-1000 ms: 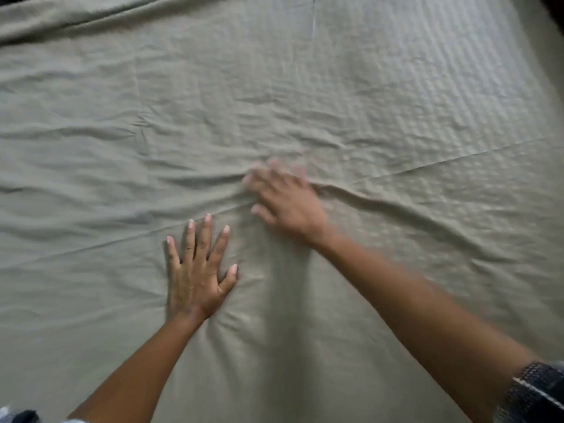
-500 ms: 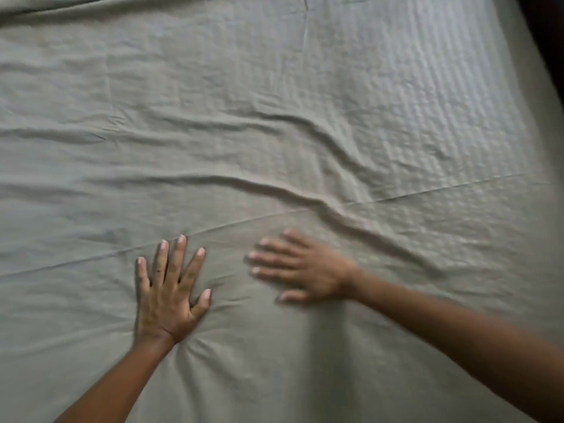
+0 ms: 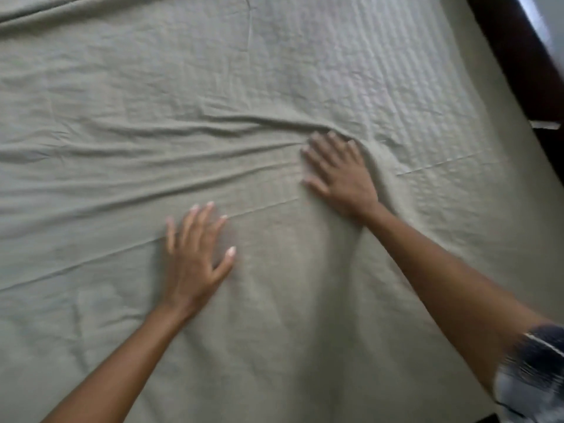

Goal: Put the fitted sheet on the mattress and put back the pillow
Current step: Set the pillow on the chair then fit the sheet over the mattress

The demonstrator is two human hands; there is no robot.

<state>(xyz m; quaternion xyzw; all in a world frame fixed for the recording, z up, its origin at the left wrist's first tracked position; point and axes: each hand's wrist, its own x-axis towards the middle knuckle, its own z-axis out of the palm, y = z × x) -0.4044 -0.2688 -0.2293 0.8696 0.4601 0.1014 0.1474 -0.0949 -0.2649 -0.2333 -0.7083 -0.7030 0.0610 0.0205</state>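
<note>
The left hand point(image 3: 197, 257) lies palm down on the sheet point(image 3: 122, 87), fingers straight and spread, holding nothing. The right hand point(image 3: 338, 175), at two o'clock from it and apart from it, also presses flat, its straight fingers close together with their tips against a raised fold point(image 3: 244, 122). Long wrinkles run from there toward nine o'clock across the green sheet, which covers the whole bed top in view, with a dark bed frame point(image 3: 518, 56) at one o'clock and a patterned sleeve point(image 3: 537, 370) at four o'clock.
</note>
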